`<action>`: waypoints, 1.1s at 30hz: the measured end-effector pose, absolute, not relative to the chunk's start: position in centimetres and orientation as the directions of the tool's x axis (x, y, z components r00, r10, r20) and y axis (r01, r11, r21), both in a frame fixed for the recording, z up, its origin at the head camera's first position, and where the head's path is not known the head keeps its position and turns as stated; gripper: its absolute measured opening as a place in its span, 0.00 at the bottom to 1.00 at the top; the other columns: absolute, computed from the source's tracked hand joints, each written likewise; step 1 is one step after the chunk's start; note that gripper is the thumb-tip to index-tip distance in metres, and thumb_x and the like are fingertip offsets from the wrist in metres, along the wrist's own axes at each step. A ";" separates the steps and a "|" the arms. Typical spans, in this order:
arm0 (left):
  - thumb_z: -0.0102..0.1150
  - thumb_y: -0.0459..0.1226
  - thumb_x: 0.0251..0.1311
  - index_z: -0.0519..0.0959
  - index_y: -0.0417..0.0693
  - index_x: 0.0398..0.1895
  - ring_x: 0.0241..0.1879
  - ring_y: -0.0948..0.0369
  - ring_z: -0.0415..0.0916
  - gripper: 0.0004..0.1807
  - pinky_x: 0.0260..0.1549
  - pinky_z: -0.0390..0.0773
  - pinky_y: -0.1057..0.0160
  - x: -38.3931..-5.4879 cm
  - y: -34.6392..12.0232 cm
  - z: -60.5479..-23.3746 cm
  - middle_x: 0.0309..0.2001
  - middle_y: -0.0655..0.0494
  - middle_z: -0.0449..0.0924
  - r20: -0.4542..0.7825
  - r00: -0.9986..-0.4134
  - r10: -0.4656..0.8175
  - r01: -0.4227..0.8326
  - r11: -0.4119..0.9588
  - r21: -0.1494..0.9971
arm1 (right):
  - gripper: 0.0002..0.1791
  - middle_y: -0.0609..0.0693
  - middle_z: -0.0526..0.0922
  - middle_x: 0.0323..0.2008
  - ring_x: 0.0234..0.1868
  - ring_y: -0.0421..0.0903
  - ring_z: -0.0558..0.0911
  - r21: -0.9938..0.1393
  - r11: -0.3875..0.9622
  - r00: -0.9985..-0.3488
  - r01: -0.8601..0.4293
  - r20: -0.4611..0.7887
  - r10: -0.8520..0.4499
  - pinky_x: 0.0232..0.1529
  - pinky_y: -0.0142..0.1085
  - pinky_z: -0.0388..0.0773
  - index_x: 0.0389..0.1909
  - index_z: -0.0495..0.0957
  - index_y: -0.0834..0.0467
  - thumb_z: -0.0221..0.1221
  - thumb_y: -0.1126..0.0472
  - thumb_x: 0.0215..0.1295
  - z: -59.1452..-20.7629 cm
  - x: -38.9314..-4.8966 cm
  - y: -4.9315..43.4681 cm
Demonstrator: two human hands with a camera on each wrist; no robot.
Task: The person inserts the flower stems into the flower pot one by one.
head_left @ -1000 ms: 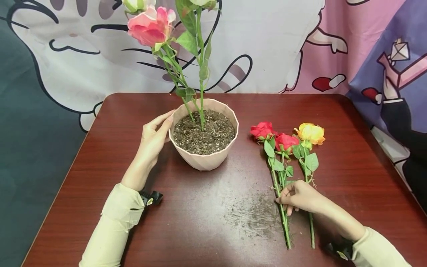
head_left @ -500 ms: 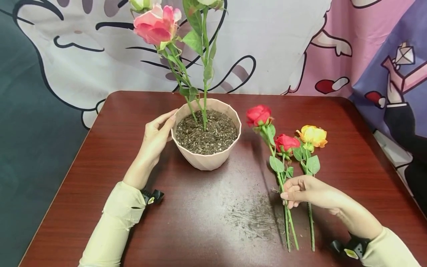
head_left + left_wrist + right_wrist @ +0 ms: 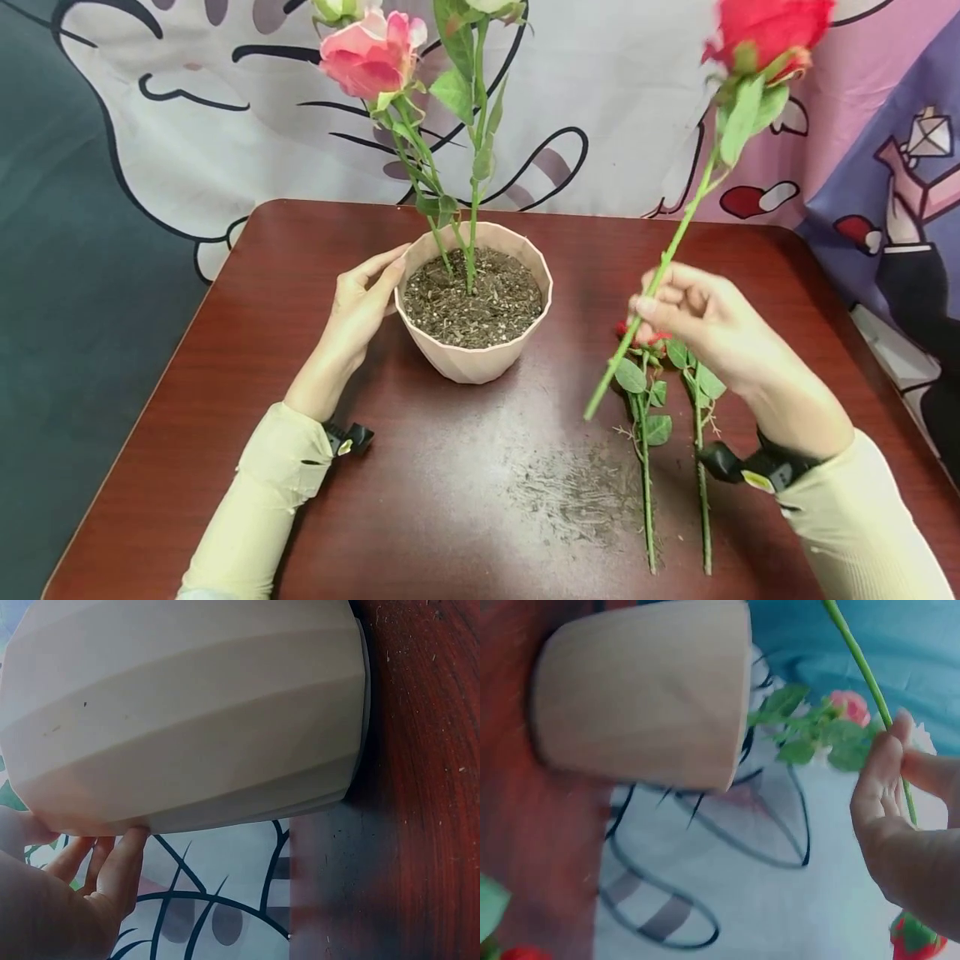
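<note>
My left hand touches the outer side of a pale pink flower pot, thumb near the rim and the other fingertips pressing its wall. In the left wrist view, fingers lie against the ridged pot. Dark soil fills the pot, and a pink rose and taller green stems stand in it. My right hand pinches the green stem of a red rose between thumb and fingers. This rose is raised over the table, bloom up and tilted right; the stem also crosses the right wrist view.
A second red rose and a yellow rose's stem lie on the brown table, their blooms mostly behind my right hand. Loose soil is scattered in front of the pot. A cartoon-printed cloth hangs behind.
My right hand has lifted one red rose off the table, up and to the right, its bloom now high in view. My left hand stays at the pot.
</note>
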State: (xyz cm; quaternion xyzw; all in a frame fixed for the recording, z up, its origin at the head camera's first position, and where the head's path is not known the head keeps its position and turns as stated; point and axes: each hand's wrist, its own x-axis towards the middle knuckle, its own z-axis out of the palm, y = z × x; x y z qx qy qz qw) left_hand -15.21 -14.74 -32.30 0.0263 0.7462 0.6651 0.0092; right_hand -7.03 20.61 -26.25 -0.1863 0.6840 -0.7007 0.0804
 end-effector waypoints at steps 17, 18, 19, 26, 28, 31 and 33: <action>0.51 0.47 0.66 0.75 0.55 0.59 0.37 0.66 0.70 0.20 0.36 0.78 0.68 -15.1 -14.7 -32.0 0.36 0.58 0.72 0.005 -0.998 0.060 0.012 0.112 0.994 | 0.06 0.48 0.83 0.29 0.29 0.41 0.82 -0.810 0.302 -0.863 -0.503 0.449 -0.233 0.32 0.27 0.75 0.37 0.74 0.66 0.57 0.66 0.65 -24.6 -15.0 14.0; 0.51 0.47 0.66 0.75 0.55 0.59 0.38 0.65 0.70 0.20 0.36 0.78 0.67 -15.1 -14.7 -32.0 0.38 0.58 0.73 0.001 -0.998 0.060 0.008 0.113 0.994 | 0.06 0.48 0.83 0.29 0.30 0.40 0.82 -0.786 0.334 -0.854 -0.519 0.463 -0.238 0.32 0.27 0.75 0.37 0.74 0.65 0.57 0.65 0.65 -24.9 -15.4 13.8; 0.51 0.47 0.66 0.74 0.56 0.60 0.40 0.65 0.71 0.20 0.37 0.78 0.67 -15.1 -14.8 -32.0 0.41 0.57 0.73 -0.004 -0.998 0.063 0.004 0.114 0.993 | 0.06 0.50 0.83 0.30 0.30 0.40 0.82 -0.763 0.360 -0.843 -0.537 0.477 -0.248 0.31 0.26 0.74 0.38 0.74 0.65 0.57 0.65 0.65 -25.3 -15.8 13.5; 0.50 0.46 0.67 0.74 0.57 0.60 0.46 0.63 0.73 0.19 0.39 0.79 0.65 -15.0 -14.6 -32.2 0.53 0.53 0.74 -0.015 -0.996 0.086 -0.005 0.108 0.994 | 0.06 0.51 0.83 0.25 0.24 0.39 0.81 -0.634 0.444 -0.772 -0.634 0.551 -0.316 0.19 0.25 0.69 0.37 0.77 0.62 0.58 0.63 0.65 -28.0 -17.2 12.3; 0.50 0.45 0.67 0.74 0.57 0.60 0.48 0.62 0.73 0.19 0.39 0.79 0.65 -15.0 -14.6 -32.2 0.54 0.52 0.74 -0.011 -0.996 0.087 -0.001 0.111 0.994 | 0.05 0.50 0.83 0.24 0.19 0.39 0.79 -0.602 0.447 -0.748 -0.662 0.572 -0.337 0.16 0.25 0.67 0.37 0.76 0.62 0.58 0.64 0.64 -28.7 -17.3 11.9; 0.49 0.45 0.67 0.74 0.57 0.60 0.51 0.60 0.73 0.19 0.41 0.79 0.63 -14.9 -14.8 -32.0 0.55 0.51 0.73 -0.001 -0.996 0.084 0.009 0.119 0.993 | 0.04 0.49 0.83 0.23 0.19 0.43 0.79 -0.569 0.430 -0.712 -0.701 0.593 -0.377 0.17 0.24 0.68 0.36 0.76 0.63 0.58 0.65 0.64 -29.4 -17.6 11.4; 0.50 0.46 0.67 0.74 0.58 0.60 0.51 0.59 0.73 0.19 0.41 0.79 0.63 -14.8 -15.0 -31.9 0.55 0.51 0.73 0.006 -0.997 0.076 0.016 0.126 0.992 | 0.04 0.49 0.83 0.23 0.19 0.46 0.79 -0.571 0.412 -0.704 -0.710 0.590 -0.395 0.17 0.24 0.67 0.36 0.76 0.63 0.59 0.66 0.63 -29.6 -17.8 11.1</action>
